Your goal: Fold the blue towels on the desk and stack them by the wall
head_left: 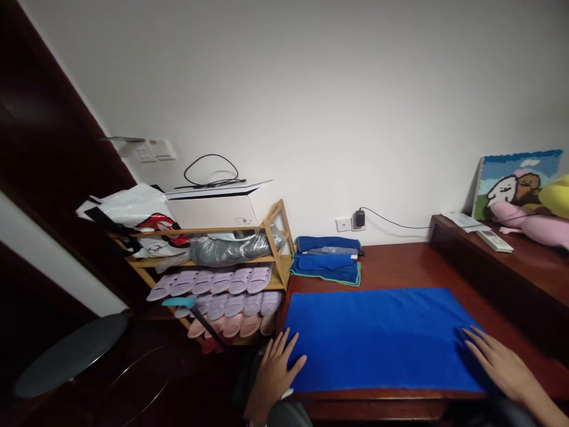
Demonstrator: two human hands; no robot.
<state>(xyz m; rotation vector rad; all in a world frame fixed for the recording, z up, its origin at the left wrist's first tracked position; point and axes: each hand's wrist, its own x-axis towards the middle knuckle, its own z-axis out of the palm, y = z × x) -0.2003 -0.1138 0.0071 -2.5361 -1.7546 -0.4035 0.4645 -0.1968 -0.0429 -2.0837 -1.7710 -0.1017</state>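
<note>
A blue cloth [382, 341] lies spread flat on the dark red wooden table [400, 267]. At its left edge rests my left hand [276, 369], fingers apart and partly over the cloth. My right hand [500, 359] is at the cloth's right edge, its fingers stretched out with the tips on or just above the fabric. Neither hand grips anything. Behind the spread cloth, folded blue cloths [326, 267] with a green edge lie near the wall.
Left of the table stands a wooden rack [278, 249] with several slippers [233, 303], a white box [217, 210] and bags. A round stool [73, 356] is at lower left. On the right ledge are a remote control [494, 241], a pink plush toy [528, 224] and a picture [515, 184].
</note>
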